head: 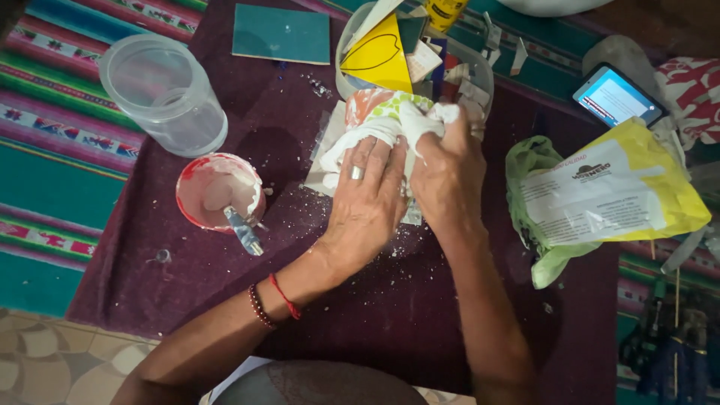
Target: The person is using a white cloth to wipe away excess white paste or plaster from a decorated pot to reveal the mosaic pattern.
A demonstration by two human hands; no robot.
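Note:
My left hand (pixel 365 199), with a ring on one finger, lies flat over a round mosaic piece (pixel 375 105) with orange and green tiles and holds it down. My right hand (pixel 448 171) grips a white cloth (pixel 420 120) and presses it on the top of that piece. More of the cloth is bunched under my left fingers. The piece rests on a dark purple cloth (pixel 360 300) dusted with white crumbs.
A small red bowl of white paste (pixel 217 191) with a stick in it stands left of my hands. Behind it is a clear plastic tub (pixel 161 94). A container of tile pieces (pixel 420 45), a teal tile (pixel 281 34), a phone (pixel 616 96) and a yellow bag (pixel 611 195) lie around.

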